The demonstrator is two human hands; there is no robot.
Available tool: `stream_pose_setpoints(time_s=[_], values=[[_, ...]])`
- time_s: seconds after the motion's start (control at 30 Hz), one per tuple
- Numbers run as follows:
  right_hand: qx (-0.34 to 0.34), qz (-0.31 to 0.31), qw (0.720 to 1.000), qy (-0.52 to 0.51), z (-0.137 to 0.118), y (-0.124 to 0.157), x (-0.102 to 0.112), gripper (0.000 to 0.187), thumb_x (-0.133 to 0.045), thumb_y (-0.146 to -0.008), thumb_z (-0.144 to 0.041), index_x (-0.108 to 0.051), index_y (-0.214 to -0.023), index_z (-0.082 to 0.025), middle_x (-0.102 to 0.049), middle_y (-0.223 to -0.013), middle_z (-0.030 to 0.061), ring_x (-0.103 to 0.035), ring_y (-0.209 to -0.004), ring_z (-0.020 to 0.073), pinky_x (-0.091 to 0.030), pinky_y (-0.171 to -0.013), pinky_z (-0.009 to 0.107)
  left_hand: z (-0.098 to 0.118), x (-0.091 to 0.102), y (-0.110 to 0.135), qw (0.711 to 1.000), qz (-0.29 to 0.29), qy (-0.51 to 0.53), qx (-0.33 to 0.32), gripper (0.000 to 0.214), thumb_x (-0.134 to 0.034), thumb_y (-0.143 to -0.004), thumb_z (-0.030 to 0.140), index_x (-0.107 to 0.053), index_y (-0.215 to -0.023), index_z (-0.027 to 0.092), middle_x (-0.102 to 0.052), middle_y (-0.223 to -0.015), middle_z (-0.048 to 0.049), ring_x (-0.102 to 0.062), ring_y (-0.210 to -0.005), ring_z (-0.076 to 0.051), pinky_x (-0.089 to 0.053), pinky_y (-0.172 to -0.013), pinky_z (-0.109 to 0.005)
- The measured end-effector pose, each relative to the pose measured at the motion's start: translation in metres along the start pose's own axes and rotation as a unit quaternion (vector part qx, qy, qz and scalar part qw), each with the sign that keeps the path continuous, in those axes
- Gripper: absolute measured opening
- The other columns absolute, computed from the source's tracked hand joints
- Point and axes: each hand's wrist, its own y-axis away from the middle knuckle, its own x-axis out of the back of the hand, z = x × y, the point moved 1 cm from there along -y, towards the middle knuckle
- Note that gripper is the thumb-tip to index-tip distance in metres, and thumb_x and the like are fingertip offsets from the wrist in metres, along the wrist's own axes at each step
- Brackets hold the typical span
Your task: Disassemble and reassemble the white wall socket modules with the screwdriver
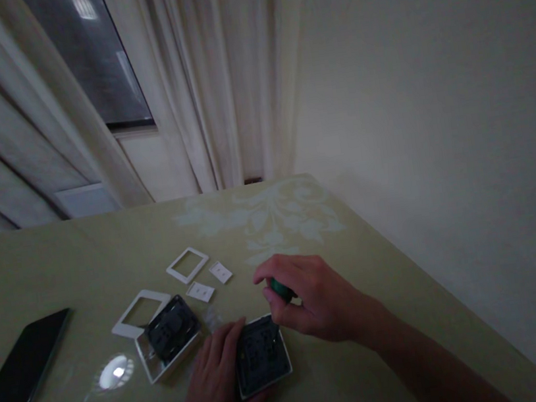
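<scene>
My left hand (214, 388) lies on the table with fingers wrapped round the left side of a square switch module (262, 356), dark back face up. My right hand (311, 298) is closed on a green-handled screwdriver (280, 289), held upright over the module's upper right corner; its tip is hidden. A second switch module (170, 334) in a white housing lies just to the left.
Two white frames, a larger one (139, 312) and a smaller one (187, 264), and two small white rocker plates (201, 291) (221, 272) lie beyond the modules. A dark phone (20, 372) rests at the far left. The table (353, 235) ends near the wall on the right.
</scene>
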Motion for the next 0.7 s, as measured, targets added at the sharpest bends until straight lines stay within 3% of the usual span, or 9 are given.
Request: stream_pose_setpoints(time_s=[0.2, 0.37, 0.53, 0.7], values=[[0.048, -0.024, 0.998, 0.015, -0.011, 0.004, -0.002, 0.016, -0.058, -0.097, -0.017, -0.065, -0.111, -0.02, -0.073, -0.095, 0.0043, -0.065, -0.086, 0.0179, -0.051, -0.081, 0.029, 0.005, 0.005, -0.01, 1.0, -0.01, 0.029, 0.005, 0.081, -0.088, -0.081, 0.037, -0.046, -0.15, 0.029, -0.066, -0.139, -0.0106, -0.069, -0.123, -0.035, -0.062, -0.1, -0.05], [0.109, -0.061, 0.99, 0.06, -0.021, 0.005, -0.01, 0.012, -0.053, -0.105, -0.024, -0.063, -0.099, -0.02, -0.068, -0.089, 0.0032, -0.06, -0.082, 0.0172, -0.048, -0.077, 0.028, 0.006, 0.005, -0.013, 1.0, 0.014, 0.026, -0.003, 0.072, -0.09, -0.079, 0.043, -0.054, -0.14, 0.028, -0.07, -0.132, -0.011, -0.07, -0.12, -0.037, -0.063, -0.097, -0.051], [0.106, -0.068, 0.987, 0.104, -0.023, 0.004, -0.011, 0.021, -0.052, -0.111, -0.035, -0.062, -0.098, -0.021, -0.066, -0.087, 0.0015, -0.059, -0.08, 0.0165, -0.044, -0.072, 0.027, 0.007, 0.002, -0.012, 0.999, 0.028, 0.013, -0.012, 0.067, -0.089, -0.079, 0.043, -0.056, -0.137, 0.031, -0.073, -0.123, -0.0082, -0.074, -0.11, -0.036, -0.065, -0.092, -0.05], [0.08, -0.094, 0.991, 0.056, -0.011, 0.002, 0.001, 0.013, -0.056, -0.108, -0.032, -0.062, -0.105, -0.021, -0.068, -0.09, 0.0014, -0.06, -0.08, 0.016, -0.045, -0.074, 0.027, 0.018, -0.002, -0.022, 1.0, 0.021, 0.0, -0.01, 0.068, -0.089, -0.078, 0.042, -0.054, -0.135, 0.032, -0.075, -0.126, -0.0074, -0.076, -0.113, -0.037, -0.067, -0.092, -0.049]])
